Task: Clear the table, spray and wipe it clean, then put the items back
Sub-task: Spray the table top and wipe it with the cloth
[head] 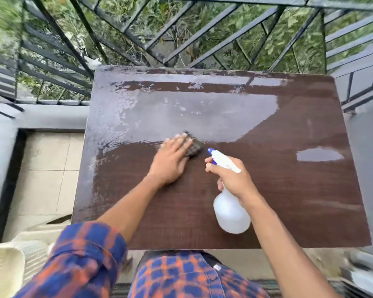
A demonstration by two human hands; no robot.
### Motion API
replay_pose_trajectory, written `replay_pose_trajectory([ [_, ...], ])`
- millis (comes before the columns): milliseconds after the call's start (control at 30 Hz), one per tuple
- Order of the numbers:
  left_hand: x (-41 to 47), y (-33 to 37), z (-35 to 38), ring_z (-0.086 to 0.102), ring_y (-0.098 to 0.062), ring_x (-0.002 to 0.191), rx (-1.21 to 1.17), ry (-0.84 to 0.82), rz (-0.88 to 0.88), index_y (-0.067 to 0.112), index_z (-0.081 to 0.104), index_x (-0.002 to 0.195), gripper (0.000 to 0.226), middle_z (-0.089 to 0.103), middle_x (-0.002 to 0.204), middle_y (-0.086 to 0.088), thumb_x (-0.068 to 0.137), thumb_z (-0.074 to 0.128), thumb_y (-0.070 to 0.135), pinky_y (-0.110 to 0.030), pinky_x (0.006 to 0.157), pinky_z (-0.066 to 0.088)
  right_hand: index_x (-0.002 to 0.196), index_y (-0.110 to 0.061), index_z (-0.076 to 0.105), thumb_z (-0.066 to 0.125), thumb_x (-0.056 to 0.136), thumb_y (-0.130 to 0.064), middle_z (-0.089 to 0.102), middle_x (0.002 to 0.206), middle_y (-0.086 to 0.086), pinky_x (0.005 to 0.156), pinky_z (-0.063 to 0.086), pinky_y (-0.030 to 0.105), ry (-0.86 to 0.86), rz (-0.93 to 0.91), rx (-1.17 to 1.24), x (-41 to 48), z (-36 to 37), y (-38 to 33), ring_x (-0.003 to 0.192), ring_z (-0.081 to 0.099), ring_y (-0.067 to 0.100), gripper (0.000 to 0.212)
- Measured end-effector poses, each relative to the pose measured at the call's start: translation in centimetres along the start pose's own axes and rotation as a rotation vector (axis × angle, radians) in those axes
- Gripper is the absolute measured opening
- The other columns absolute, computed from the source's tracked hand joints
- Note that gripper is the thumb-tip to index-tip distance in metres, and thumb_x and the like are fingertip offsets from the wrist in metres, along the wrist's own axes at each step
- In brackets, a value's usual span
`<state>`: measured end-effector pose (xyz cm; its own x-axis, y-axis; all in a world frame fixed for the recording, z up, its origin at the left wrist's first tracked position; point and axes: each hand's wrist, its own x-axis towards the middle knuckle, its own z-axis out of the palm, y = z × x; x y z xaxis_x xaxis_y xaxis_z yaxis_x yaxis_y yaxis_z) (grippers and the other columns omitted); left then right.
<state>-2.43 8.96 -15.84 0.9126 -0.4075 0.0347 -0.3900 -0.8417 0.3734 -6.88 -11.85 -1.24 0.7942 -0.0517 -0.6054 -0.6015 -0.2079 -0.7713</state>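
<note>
A dark brown wooden table (278, 190) fills the middle of the view, its far half wet and shiny. My left hand (172, 160) presses flat on a dark checked cloth (195, 147) near the table's centre, at the edge of the wet patch. My right hand (230, 179) holds a white spray bottle (230, 211) by its neck, a finger on the trigger. The bottle's blue-tipped nozzle (211, 151) points toward the cloth. No other items stand on the table.
A black metal railing (138, 35) runs behind the table and down both sides, with greenery beyond. A cream plastic chair (13, 259) sits at the lower left. Tiled floor (45, 168) shows left of the table.
</note>
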Motion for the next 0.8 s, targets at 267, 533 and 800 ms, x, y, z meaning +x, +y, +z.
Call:
replay_pose_trajectory([
  [267,-5.6,-11.6,-4.5,0.030,-0.042,0.144,0.056,0.260,-0.926,0.007,0.032,0.154,0.059,0.030,0.159,-0.021,0.102,0.042,0.033,-0.055,0.119,0.019,0.103,-0.009,0.077,0.072,0.095,-0.010,0.064,0.090,0.006,0.047,0.040,0.023,-0.153,0.007,0.003,0.4,4.3,-0.8,0.042,0.041,0.007,0.010],
  [533,-0.5,-8.0,-3.3,0.023,-0.039,0.148,-0.022,0.374,-1.243,0.009,0.030,0.155,0.062,0.025,0.162,-0.018,0.098,0.044,0.028,-0.054,0.120,0.010,0.103,-0.014,0.078,0.072,0.094,-0.015,0.067,0.092,0.002,0.048,0.044,0.022,-0.227,0.023,-0.003,1.0,7.4,-1.5,0.042,0.046,0.003,0.010],
  [800,8.1,1.0,1.5,0.028,-0.036,0.147,0.135,-0.086,-0.057,0.016,0.032,0.155,0.067,0.029,0.162,-0.012,0.092,0.032,0.040,-0.052,0.119,0.017,0.098,-0.014,0.079,0.073,0.093,-0.008,0.067,0.089,0.010,0.043,0.040,0.025,-0.005,0.008,0.058,3.2,4.8,-2.0,0.053,0.045,0.018,0.010],
])
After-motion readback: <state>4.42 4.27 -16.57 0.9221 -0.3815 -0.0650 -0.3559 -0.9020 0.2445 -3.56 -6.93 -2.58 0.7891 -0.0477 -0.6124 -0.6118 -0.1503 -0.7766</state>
